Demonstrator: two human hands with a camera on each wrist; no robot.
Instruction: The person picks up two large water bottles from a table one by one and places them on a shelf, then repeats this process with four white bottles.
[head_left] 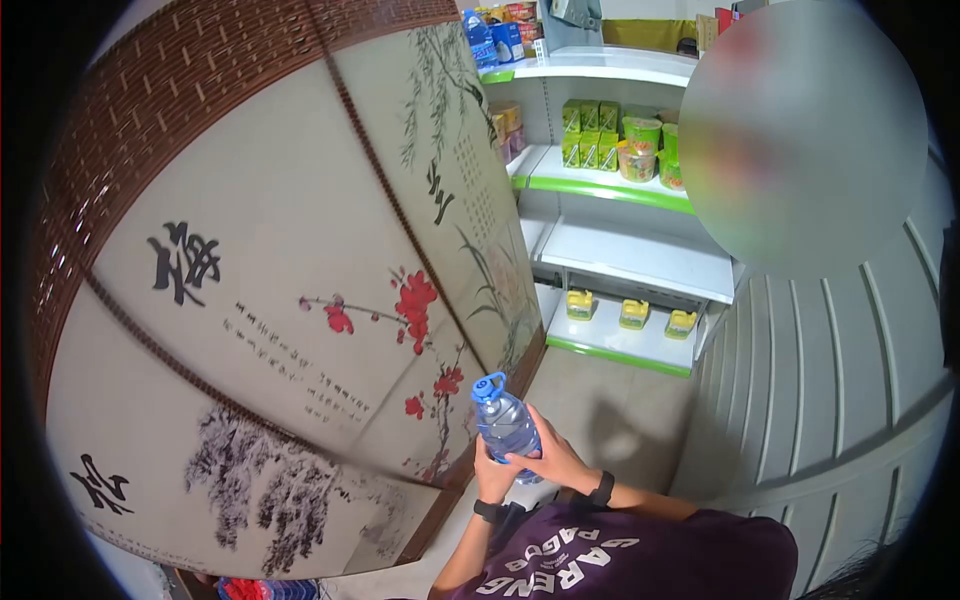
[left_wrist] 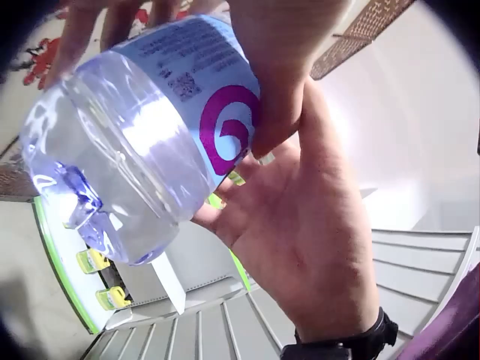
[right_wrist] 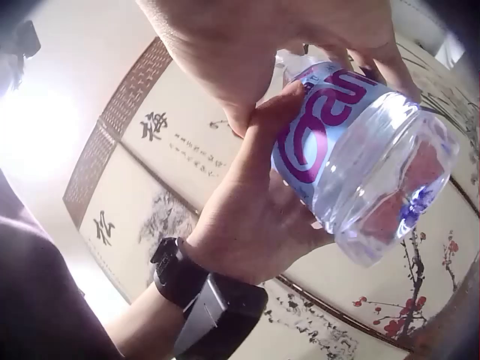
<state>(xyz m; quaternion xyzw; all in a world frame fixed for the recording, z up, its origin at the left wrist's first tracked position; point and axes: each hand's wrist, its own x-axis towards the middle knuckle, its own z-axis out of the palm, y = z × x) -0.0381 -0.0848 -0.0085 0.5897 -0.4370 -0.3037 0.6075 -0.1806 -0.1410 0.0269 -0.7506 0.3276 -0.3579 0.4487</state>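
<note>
Our left hand (head_left: 491, 475) and right hand (head_left: 556, 460) are both curling round the water bottle (head_left: 508, 425), gripping it about its pale-blue label (left_wrist: 196, 61), near the painted folding screen (head_left: 250, 340). We are expecting weight if it is full, slick walls that flex when squeezed, and little fragility. We are favouring this two-handed waist grip or its blue loop-handled cap (head_left: 487, 388). Beyond the screen, white shelving (head_left: 630, 256) is standing.
</note>
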